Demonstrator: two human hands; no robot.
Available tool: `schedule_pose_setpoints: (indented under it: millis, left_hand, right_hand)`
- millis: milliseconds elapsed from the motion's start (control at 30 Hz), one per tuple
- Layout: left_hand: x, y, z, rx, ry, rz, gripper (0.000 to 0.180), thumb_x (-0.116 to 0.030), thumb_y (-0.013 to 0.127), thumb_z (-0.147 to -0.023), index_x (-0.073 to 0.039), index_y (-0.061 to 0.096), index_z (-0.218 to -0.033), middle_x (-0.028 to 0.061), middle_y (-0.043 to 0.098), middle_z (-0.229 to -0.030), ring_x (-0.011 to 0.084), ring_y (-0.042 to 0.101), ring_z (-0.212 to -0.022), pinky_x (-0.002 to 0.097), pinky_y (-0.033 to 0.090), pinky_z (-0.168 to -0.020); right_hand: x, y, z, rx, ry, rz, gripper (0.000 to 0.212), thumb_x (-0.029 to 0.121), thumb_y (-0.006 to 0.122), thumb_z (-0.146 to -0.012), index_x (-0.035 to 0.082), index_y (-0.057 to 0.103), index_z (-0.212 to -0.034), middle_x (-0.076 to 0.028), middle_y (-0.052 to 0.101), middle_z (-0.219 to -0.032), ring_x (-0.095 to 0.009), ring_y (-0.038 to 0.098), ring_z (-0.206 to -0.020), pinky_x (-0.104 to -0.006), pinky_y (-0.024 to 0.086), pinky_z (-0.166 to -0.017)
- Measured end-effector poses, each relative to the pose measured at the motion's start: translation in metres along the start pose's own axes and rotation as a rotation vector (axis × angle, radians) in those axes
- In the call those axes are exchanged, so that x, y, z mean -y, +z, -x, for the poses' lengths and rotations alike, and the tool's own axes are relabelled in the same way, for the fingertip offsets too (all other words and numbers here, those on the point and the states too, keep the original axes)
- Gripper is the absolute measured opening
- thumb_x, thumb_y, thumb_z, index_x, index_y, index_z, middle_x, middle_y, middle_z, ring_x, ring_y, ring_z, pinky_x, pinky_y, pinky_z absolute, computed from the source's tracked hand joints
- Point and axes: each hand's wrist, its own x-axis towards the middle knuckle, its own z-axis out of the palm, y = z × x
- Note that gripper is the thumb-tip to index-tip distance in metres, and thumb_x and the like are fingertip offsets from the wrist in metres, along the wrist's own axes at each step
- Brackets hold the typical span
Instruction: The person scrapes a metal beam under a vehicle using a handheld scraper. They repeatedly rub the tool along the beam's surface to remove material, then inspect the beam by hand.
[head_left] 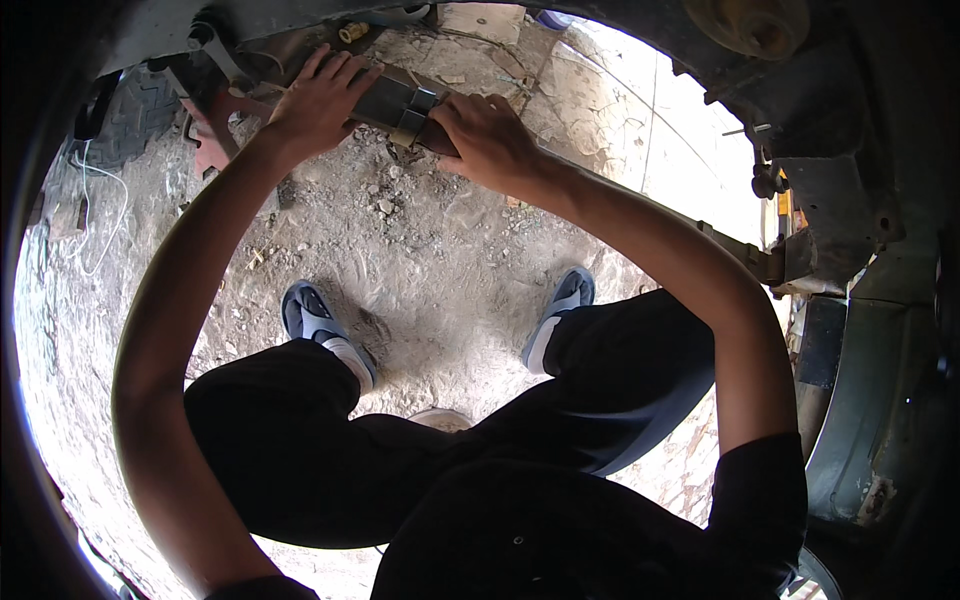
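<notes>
A long, dark, flat steel leaf spring (pixel 383 103) crosses the upper middle, with a metal clip (pixel 416 112) wrapped round it. My left hand (pixel 322 103) lies over the spring to the left of the clip, its fingers reaching across the far side and its thumb at the near edge. Just right of the clip, my right hand (pixel 487 138) grips the same spring, fingers bent over it. The undersides of both hands' holds are hidden. Beyond my right hand, a narrow dark bar runs on toward the vehicle frame, partly behind my forearm.
A tyre (pixel 135 118) and a reddish metal stand (pixel 208 140) are at the upper left, near a thin white cord (pixel 122 215). A brass-coloured fitting (pixel 352 32) sits beyond my left hand. Dark vehicle bodywork (pixel 830 180) closes in overhead and right. Gravel litters the dusty ground (pixel 400 260).
</notes>
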Motion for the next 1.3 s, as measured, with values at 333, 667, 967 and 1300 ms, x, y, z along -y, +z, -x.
schedule_pose_setpoints:
  millis: [333,667,967,1300]
  left_hand:
    - [0.002,0.01,0.002,-0.096,0.027,-0.035,0.087,-0.045,0.068,-0.085,-0.012,0.026,-0.153,0.0146,0.044,-0.141,0.0273,0.037,-0.137,0.0478,0.017,-0.12]
    - [0.001,0.002,0.0,-0.072,0.017,0.071,0.08,-0.042,0.069,-0.085,-0.01,0.033,-0.149,0.0137,0.046,-0.138,0.0265,0.039,-0.135,0.0453,0.018,-0.119]
    - [0.003,0.009,0.002,-0.147,0.016,0.073,0.077,-0.037,0.071,-0.082,-0.011,0.037,-0.147,0.0096,0.047,-0.138,0.0249,0.039,-0.134,0.0442,0.021,-0.119]
    - [0.004,0.011,-0.001,-0.035,0.012,-0.03,0.082,-0.043,0.068,-0.084,-0.016,0.031,-0.151,0.0086,0.045,-0.142,0.024,0.039,-0.138,0.0444,0.018,-0.12]
  right_hand:
    - [-0.011,0.003,-0.006,-0.07,0.306,-0.444,0.019,0.02,0.06,-0.09,0.008,0.068,-0.101,-0.013,0.065,-0.093,-0.032,0.063,-0.091,-0.0457,0.05,-0.083]
    - [0.026,0.02,-0.009,-0.149,-0.142,-0.102,0.036,0.027,0.069,-0.088,0.012,0.064,-0.121,-0.011,0.057,-0.132,-0.026,0.052,-0.125,-0.0449,0.044,-0.103]
    - [0.017,0.005,-0.001,0.084,-0.071,-0.037,0.085,0.034,0.079,-0.078,0.0,0.038,-0.145,-0.024,0.039,-0.148,-0.037,0.044,-0.133,-0.048,0.039,-0.106]
    - [0.015,0.002,-0.001,0.102,-0.036,-0.239,0.087,0.031,0.08,-0.079,0.006,0.033,-0.148,-0.023,0.035,-0.15,-0.041,0.038,-0.136,-0.049,0.034,-0.11]
